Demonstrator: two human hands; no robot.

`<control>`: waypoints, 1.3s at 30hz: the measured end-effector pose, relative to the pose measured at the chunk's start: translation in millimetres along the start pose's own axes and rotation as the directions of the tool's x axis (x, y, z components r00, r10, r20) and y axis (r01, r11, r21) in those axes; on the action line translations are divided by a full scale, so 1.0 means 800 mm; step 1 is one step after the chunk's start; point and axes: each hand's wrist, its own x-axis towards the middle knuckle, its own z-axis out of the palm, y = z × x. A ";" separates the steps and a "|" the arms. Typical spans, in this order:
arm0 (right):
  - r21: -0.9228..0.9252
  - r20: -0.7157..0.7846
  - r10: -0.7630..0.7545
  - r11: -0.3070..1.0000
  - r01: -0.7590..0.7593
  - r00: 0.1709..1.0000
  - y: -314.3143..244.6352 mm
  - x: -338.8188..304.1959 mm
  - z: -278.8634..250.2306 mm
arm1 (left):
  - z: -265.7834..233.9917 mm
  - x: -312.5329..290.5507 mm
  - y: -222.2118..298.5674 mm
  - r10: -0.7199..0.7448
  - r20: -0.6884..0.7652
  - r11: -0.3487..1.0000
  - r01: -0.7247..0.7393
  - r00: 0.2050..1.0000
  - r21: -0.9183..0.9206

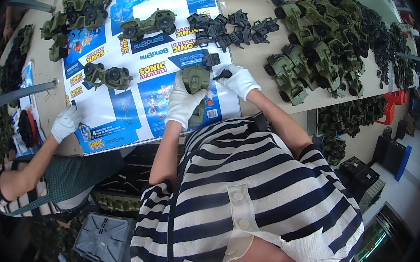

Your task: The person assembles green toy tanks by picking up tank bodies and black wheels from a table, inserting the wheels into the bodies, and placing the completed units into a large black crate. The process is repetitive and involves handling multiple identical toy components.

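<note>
My left hand (181,104), in a white glove, is closed around an olive-green toy military vehicle (196,79) held over the printed sheet near the table's front. To its right, my right hand (242,82), also gloved, pinches a small black plastic part (223,75) just beside the vehicle, seemingly apart from it. Another black part (211,60) lies right behind the vehicle. Beyond my hands spreads a loose group of black plastic parts (231,29). A green toy vehicle with black wheels (107,76) rests left of my left hand, and a longer one (149,24) stands farther back.
Colourful printed card sheet (132,100) covers the table's middle. Many green vehicles (320,51) crowd the right side, with dark parts (380,36) past them. At the left, another person's gloved hand (65,124) touches the sheet's edge. A grey crate (103,240) stands below, lower left.
</note>
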 end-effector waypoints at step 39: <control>0.978 0.150 -0.272 0.182 -0.103 0.950 -0.057 -0.047 -0.080 | -0.051 -0.054 0.146 0.050 0.428 0.896 0.148 0.903 -0.419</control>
